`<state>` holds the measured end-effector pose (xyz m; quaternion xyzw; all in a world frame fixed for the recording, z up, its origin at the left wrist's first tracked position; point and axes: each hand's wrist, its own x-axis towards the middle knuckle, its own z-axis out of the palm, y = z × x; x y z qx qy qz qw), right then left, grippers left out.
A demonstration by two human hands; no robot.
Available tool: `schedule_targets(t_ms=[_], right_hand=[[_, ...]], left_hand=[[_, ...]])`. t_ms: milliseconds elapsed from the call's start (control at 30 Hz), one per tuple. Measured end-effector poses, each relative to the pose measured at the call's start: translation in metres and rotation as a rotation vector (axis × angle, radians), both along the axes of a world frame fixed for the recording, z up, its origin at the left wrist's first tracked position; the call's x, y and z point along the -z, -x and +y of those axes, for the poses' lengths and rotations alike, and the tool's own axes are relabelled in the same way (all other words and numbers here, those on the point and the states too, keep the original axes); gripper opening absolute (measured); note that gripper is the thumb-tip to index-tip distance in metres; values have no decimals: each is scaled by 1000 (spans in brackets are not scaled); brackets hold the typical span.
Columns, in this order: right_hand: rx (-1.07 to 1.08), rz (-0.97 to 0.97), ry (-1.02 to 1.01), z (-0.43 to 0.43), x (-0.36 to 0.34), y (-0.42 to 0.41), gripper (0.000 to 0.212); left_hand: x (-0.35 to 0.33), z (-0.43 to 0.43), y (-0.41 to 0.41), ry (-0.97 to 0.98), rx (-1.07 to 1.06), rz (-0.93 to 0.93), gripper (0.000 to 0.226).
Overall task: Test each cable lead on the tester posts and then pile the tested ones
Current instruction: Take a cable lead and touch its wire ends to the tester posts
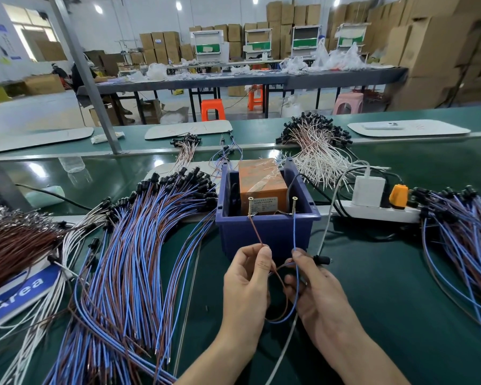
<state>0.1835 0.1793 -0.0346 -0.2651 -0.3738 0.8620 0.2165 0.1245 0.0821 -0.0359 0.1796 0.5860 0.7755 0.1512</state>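
- Large pile of blue-brown leads (128,259) just left of blue bin (261,232); orange tester (261,184) inside bin.
- Left hand (245,284) pinching brown wire (256,229), right hand (320,295) pinching blue wire (294,232) of one lead; black plug (321,259) beside right hand.
- Bare tips seemingly touching bases of left post (250,205) and right post (294,204): press firmly, keep wires apart, hold steady for a clear reading.

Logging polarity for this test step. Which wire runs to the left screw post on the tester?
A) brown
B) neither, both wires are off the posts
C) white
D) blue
A: the brown wire, pinched by the left hand, runs up to the foot of the left screw post, while the blue wire in the right hand goes to the right screw post.
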Motion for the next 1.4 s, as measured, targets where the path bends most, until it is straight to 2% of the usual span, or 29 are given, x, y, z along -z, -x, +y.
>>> schedule_targets(t_ms=[400, 1400], right_hand=[[1, 13, -25, -2, -2, -1, 9], [-5, 14, -38, -3, -7, -2, 8]], left_hand=[[-1, 0, 0, -22, -9, -16, 15], [-2, -3, 0, -13, -2, -23, 20]])
